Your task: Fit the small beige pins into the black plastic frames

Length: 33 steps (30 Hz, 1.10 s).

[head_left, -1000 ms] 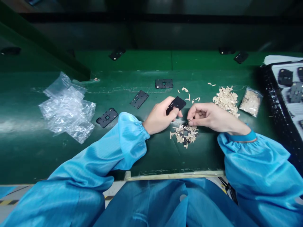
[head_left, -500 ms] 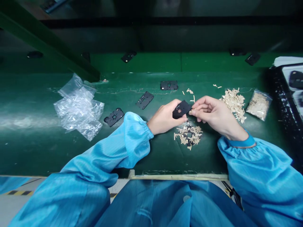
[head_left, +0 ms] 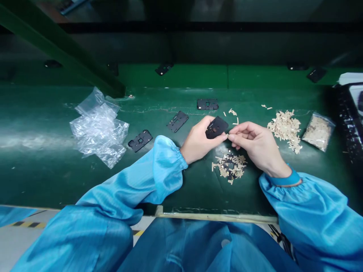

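My left hand (head_left: 198, 140) grips a flat black plastic plate (head_left: 216, 127) between thumb and fingers, raised above the table and tilted. At the plate's right edge, the thumb and forefinger of my right hand (head_left: 253, 145) are pinched together. A tiny pale bit shows at those fingertips; its kind is too small to make out. Below both hands lies a loose pile of small beige strips mixed with black pieces (head_left: 231, 165). Farther back on the table are similar black plates: one (head_left: 208, 104) behind my left hand, another (head_left: 177, 121) to its left, and a third (head_left: 140, 141) near my left sleeve.
Clear plastic bags (head_left: 100, 128) lie heaped at the left. A larger beige strip pile (head_left: 285, 128) and a filled clear bag (head_left: 319, 131) sit at the right, beside a black tray (head_left: 347, 121). A green post (head_left: 85, 64) slants down at the back left.
The black plate in my left hand has tilted a little, and the left thumb now reaches its right edge close to my right fingertips. The whole view has shifted slightly.
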Each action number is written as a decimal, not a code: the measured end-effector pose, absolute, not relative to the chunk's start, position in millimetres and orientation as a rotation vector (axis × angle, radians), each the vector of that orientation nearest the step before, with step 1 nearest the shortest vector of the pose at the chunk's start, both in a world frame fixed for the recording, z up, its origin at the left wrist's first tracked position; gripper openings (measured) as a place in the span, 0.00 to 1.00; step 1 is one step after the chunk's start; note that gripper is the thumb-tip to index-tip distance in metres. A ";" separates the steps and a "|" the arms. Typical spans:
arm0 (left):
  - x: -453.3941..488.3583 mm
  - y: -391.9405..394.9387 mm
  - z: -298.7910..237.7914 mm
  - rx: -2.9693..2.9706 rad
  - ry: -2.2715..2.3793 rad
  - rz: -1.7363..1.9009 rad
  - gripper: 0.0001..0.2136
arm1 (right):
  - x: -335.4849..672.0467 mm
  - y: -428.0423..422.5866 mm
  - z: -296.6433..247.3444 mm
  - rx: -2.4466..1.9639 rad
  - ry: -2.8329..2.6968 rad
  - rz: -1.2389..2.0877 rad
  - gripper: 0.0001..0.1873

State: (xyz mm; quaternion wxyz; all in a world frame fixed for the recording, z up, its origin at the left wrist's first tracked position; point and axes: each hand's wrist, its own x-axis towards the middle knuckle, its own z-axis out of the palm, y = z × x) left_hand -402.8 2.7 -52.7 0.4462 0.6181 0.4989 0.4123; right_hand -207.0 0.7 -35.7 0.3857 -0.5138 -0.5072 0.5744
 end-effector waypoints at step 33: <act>-399.6 -7.7 -49.9 1.836 1.596 1.045 0.11 | -223.2 -8.0 -50.3 -1.209 -1.366 1.224 0.14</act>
